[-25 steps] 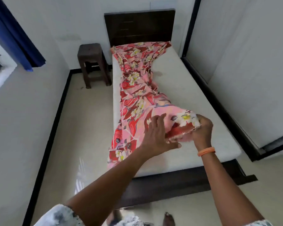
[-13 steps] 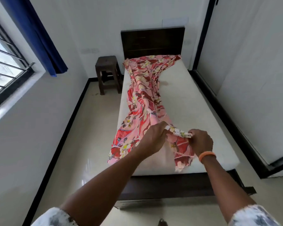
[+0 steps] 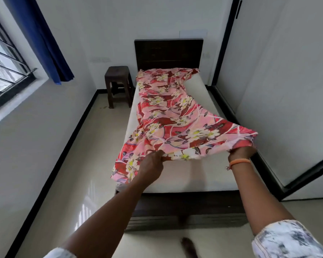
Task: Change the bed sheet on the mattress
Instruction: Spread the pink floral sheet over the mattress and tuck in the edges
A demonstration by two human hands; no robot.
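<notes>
Viewpoint: looking forward and down from the person's head, standing at the foot of a single bed in a small white-walled room.
Bed sheet [image 3: 172,116]: pink and red cloth with white and yellow flowers, lying lengthwise on the mattress from the headboard end to the foot end. It covers the head end almost fully, narrows and bunches in the middle, then fans out wide near the foot. Its near left corner hangs over the left side of the bed.
Mattress [image 3: 196,175]: white, bare along its right side and across the foot end, resting on a dark wooden bed frame [image 3: 185,207].
Left hand [image 3: 151,165]: fingers curled, gripping the near edge of the bed sheet toward the left half of the bed, held just above the mattress.
Right hand [image 3: 241,152]: fingers curled under the near right corner of the bed sheet, gripping it and holding it lifted over the right edge of the mattress. An orange band [image 3: 239,161] sits on the wrist.
Hands together: well apart, with the sheet's near edge stretched between them.
Sleeves: white fabric with grey print shows at both lower corners.
Headboard [image 3: 168,53]: dark wood, against the far wall.
Stool [image 3: 118,84]: dark brown, on the floor just left of the head of the bed.
Window [image 3: 4,58]: barred, on the left wall, with a blue curtain [image 3: 45,40] beside it.
Floor [image 3: 67,164]: pale and glossy, with a black skirting line along the walls.
</notes>
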